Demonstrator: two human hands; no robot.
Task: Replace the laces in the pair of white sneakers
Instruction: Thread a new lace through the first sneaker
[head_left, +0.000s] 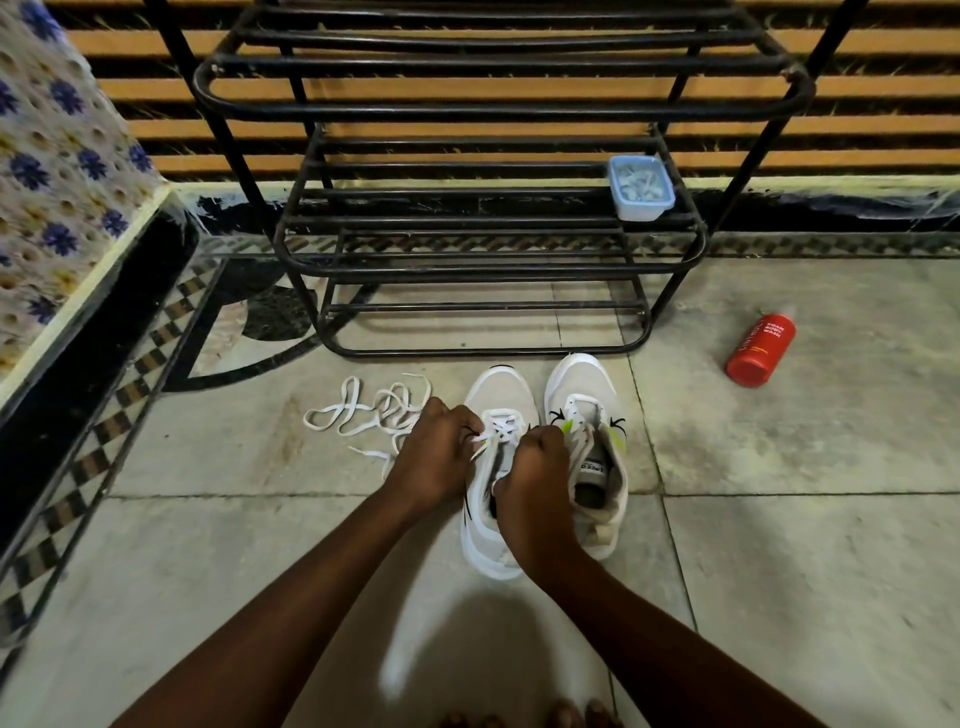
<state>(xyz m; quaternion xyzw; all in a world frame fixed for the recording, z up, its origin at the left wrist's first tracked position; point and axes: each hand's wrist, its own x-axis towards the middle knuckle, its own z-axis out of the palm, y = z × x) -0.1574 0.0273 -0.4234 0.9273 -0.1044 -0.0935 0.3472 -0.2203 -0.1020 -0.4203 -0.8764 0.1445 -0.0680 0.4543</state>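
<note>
Two white sneakers stand side by side on the tiled floor, toes pointing away from me. The left sneaker (498, 395) has a white lace (501, 428) crossed through its upper eyelets. My left hand (434, 457) pinches one end of that lace at the shoe's left side. My right hand (535, 467) grips the other end at the right side, fingers curled over the tongue. The right sneaker (582, 384) has almost no lacing and a green tab at its throat. A loose white lace (363, 410) lies tangled on the floor left of the shoes.
A black metal shoe rack (488, 260) stands just beyond the sneakers, with a small blue plastic box (641, 189) on a shelf. A red bottle (761, 351) lies on the floor to the right. A patterned cloth-covered edge (62, 197) borders the left.
</note>
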